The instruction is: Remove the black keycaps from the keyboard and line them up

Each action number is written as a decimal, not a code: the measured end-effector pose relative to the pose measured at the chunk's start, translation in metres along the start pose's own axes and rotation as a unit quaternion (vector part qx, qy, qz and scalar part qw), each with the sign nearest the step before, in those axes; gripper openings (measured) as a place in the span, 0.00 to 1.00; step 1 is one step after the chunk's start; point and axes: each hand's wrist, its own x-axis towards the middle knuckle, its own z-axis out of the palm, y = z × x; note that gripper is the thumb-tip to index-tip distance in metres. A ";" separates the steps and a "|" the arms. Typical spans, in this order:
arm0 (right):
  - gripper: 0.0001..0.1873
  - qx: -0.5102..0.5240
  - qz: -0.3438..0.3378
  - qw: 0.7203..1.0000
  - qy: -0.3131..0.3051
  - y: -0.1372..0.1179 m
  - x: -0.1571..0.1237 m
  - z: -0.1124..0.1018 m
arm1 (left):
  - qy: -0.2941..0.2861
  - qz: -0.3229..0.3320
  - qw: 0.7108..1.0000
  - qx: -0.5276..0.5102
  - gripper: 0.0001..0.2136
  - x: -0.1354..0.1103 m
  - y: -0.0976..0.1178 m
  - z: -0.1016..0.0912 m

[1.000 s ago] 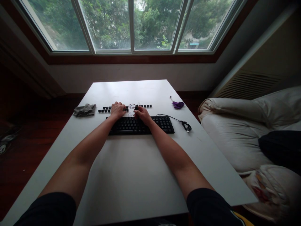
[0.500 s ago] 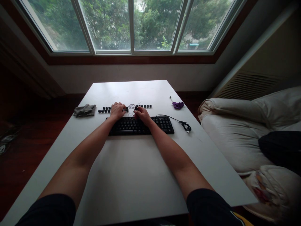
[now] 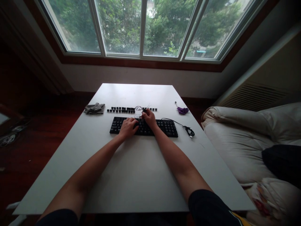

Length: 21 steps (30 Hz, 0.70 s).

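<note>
A black keyboard [image 3: 164,125] lies on the white table in front of me. My left hand [image 3: 127,128] rests on its middle, fingers bent over the keys and thumb apart; part of the keys is hidden beneath. Just above the keyboard's back edge, my right hand [image 3: 149,117] pinches a small dark piece [image 3: 145,110] with thin wire near it, which looks like a wire keycap puller. Loose black keycaps stand in rows behind the keyboard, a longer left group [image 3: 122,110] and a shorter right group [image 3: 153,109]. Between them lies a thin round ring [image 3: 138,108].
A grey cloth [image 3: 94,108] lies at the table's left edge. To the right are a purple cloth-like item [image 3: 182,110] and the keyboard's coiled cable [image 3: 188,131]. A pale sofa [image 3: 225,135] stands right of the table [image 3: 141,175], and a window is beyond.
My left hand has come from the keycap rows back down onto the keyboard. The right hand stays near the keyboard's back edge, still pinching the dark piece. The camera view has shifted slightly.
</note>
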 end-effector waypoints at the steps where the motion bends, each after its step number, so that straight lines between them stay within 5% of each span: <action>1: 0.12 -0.008 -0.004 1.000 0.019 -0.001 0.000 0.000 | 0.004 0.019 1.000 -0.006 0.16 -0.006 0.007 0.004; 7: 0.14 0.002 0.015 0.997 0.069 -0.011 -0.014 -0.015 | 0.013 0.077 0.997 0.012 0.30 -0.022 0.030 0.021; 15: 0.16 -0.062 0.015 0.996 0.057 -0.029 -0.077 -0.053 | 0.018 0.068 0.997 0.012 0.28 -0.034 0.036 0.020; 21: 0.16 -0.104 0.003 0.991 0.089 -0.029 -0.091 -0.058 | 0.018 0.068 0.997 0.013 0.29 -0.036 0.038 0.020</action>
